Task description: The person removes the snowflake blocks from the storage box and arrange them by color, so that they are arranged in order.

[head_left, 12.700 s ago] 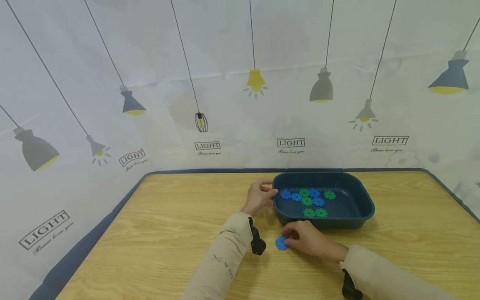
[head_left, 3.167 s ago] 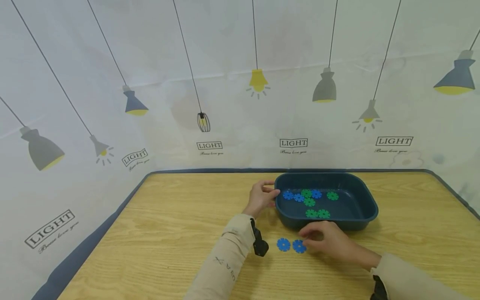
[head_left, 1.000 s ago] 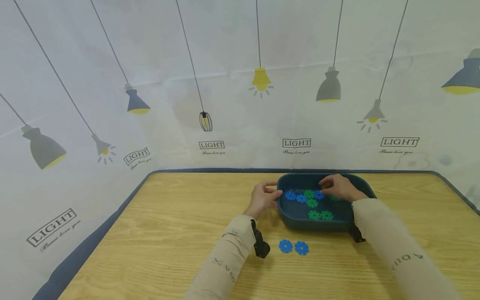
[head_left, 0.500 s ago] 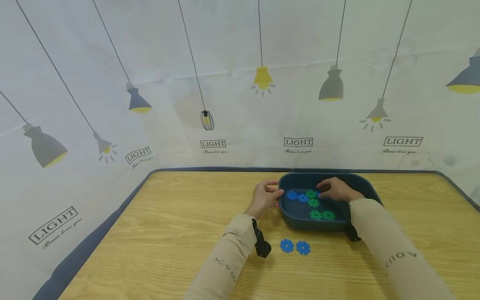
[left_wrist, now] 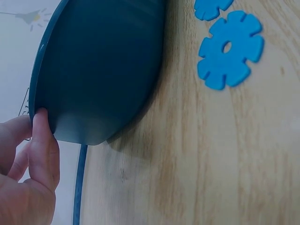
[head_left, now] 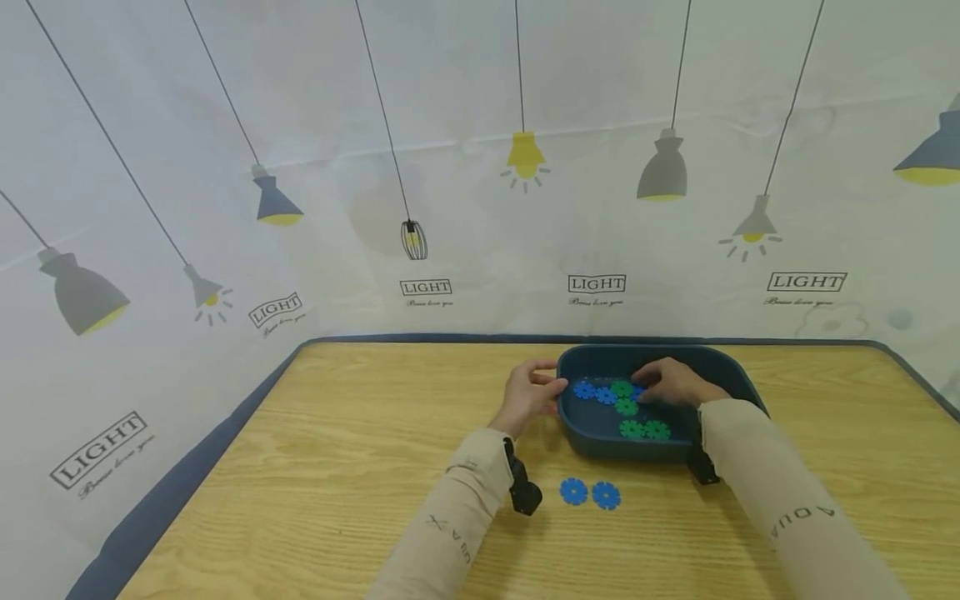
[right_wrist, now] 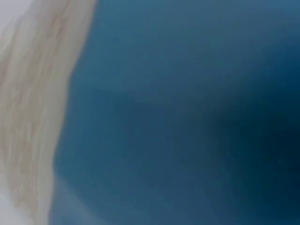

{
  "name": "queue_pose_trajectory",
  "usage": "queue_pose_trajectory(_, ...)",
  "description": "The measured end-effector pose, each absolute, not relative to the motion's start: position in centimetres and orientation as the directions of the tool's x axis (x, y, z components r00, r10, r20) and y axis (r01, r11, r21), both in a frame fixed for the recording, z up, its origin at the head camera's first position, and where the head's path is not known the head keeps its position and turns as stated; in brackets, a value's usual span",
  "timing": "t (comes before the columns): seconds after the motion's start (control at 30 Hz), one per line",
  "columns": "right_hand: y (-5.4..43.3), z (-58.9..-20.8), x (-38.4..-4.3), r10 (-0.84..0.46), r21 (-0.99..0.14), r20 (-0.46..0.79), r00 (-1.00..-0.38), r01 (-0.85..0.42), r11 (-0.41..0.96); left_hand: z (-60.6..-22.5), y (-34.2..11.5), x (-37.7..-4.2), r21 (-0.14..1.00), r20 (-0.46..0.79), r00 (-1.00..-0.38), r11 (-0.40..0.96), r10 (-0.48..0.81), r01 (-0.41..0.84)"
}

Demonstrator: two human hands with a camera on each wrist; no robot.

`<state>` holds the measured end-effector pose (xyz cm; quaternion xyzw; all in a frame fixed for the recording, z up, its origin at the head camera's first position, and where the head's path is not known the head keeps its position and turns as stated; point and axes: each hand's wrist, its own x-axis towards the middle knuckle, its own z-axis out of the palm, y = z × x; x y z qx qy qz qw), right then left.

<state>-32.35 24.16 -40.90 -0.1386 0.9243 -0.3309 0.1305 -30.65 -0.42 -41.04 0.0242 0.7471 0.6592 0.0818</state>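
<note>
A dark blue-green plastic basin (head_left: 622, 451) stands near the table's back edge. My left hand (head_left: 522, 397) grips its left rim, with the thumb (left_wrist: 43, 150) on the outer wall in the left wrist view. My right hand (head_left: 678, 384) reaches inside, thumb and fingers pinching a notched blue disc (head_left: 637, 393) that they partly hide. Left of it lie two blue discs and a green disc (head_left: 622, 389), with more green discs (head_left: 632, 429) toward the front. Two more blue discs (head_left: 573, 492) rest flat on the table before the basin. Only blurred basin (right_wrist: 164, 117) and wood show in the right wrist view.
The wooden table (head_left: 360, 433) reaches back to a white printed wall sheet (head_left: 450, 250) with dark blue edging. A black wrist camera (head_left: 522, 492) sits on my left sleeve. Another, a black camera (head_left: 702, 465), hangs under my right cuff beside the basin's front wall.
A second blue disc has joined the first on the table. My right hand has since moved from there into the basin, onto another blue disc. The left hand has stayed at the rim.
</note>
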Motion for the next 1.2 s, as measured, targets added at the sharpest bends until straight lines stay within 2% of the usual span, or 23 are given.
queue_pose_trajectory(0.3, 23.6, -40.7, -31.7, -0.356, -0.592, -0.13, -0.925, -0.216, 0.777, -41.0, -0.5, -30.5, 0.989, -0.085, -0.985, 0.128, 0.147, -0.067)
queue_pose_trajectory(0.9, 23.2, -40.6, -31.3, -0.367, -0.604, -0.139, -0.92, -0.215, 0.767, -40.9, -0.4, -30.5, 0.99, -0.081, -0.987, 0.129, 0.14, -0.063)
queue_pose_trajectory(1.2, 23.5, -40.7, -31.0, -0.384, -0.63, -0.105, -0.917, -0.237, 0.739, -40.8, -0.3, -30.4, 0.99, -0.091, -0.986, 0.123, 0.141, -0.074)
